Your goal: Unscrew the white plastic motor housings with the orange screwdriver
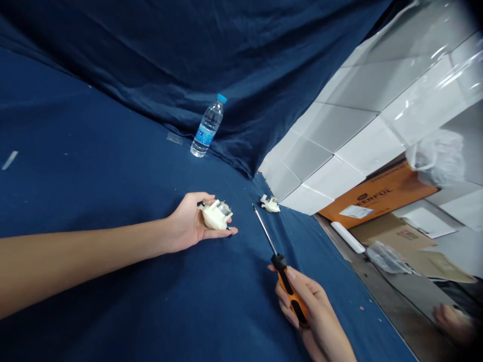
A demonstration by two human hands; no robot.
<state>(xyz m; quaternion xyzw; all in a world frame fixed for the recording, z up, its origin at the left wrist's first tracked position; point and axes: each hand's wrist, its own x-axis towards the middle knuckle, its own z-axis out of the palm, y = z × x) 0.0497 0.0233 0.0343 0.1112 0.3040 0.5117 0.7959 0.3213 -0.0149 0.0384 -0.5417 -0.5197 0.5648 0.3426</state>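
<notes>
My left hand [188, 222] is turned palm up with a white plastic part [216, 215] resting in it, its fingers round the part's sides. The part has small black pieces at two ends and a greyish section on top. In my right hand [305, 301] is an orange and black screwdriver [289, 286], gripped by the handle. Its metal shaft points up and left, the tip in the air between the held part and a similar white part [270, 203]. That second part lies on the blue cloth [124, 186] near the white boxes.
A water bottle [208, 125] stands at the back by a hanging dark blue cloth [181, 55]. White boxes [332, 125] are stacked at the right. Beyond the cloth's right edge are an orange carton [388, 193], plastic bags and a person's blurred hand [453, 322].
</notes>
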